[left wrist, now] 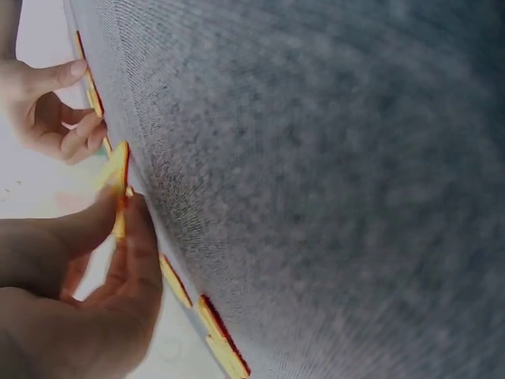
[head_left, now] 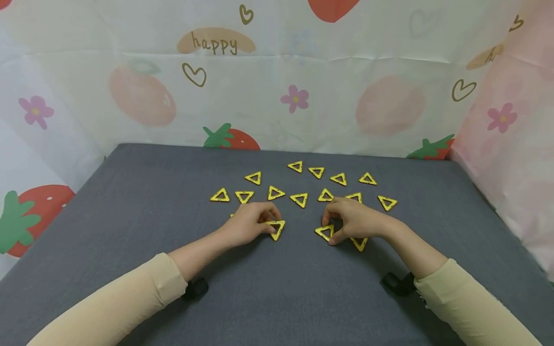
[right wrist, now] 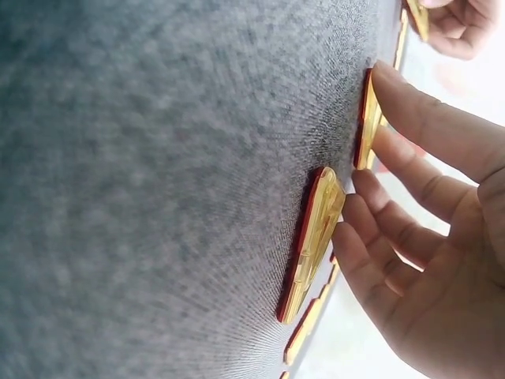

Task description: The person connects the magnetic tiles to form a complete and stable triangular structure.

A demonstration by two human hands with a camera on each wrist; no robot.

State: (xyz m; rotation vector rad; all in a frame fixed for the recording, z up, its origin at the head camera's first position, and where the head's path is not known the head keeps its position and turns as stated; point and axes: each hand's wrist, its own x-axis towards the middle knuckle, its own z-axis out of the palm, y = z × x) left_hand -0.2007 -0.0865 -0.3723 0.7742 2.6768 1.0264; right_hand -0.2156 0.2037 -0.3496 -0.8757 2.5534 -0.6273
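I count sixteen yellow triangles on and just above the grey tabletop (head_left: 268,293). My left hand (head_left: 246,223) pinches one triangle (head_left: 281,230) between thumb and fingers, raised off the cloth. My right hand (head_left: 357,218) has thumb and fingertip pinching a second triangle (head_left: 322,235) by its edges as it lies on the cloth. A third triangle (head_left: 361,247) lies just under my right hand, partly covered. Five far triangles (head_left: 316,168) make a ragged row at the back; seven middle triangles (head_left: 298,195) spread nearer me; one more triangle (head_left: 232,215) is mostly hidden behind my left hand. Two pale sleeves (head_left: 130,293) cover my forearms.
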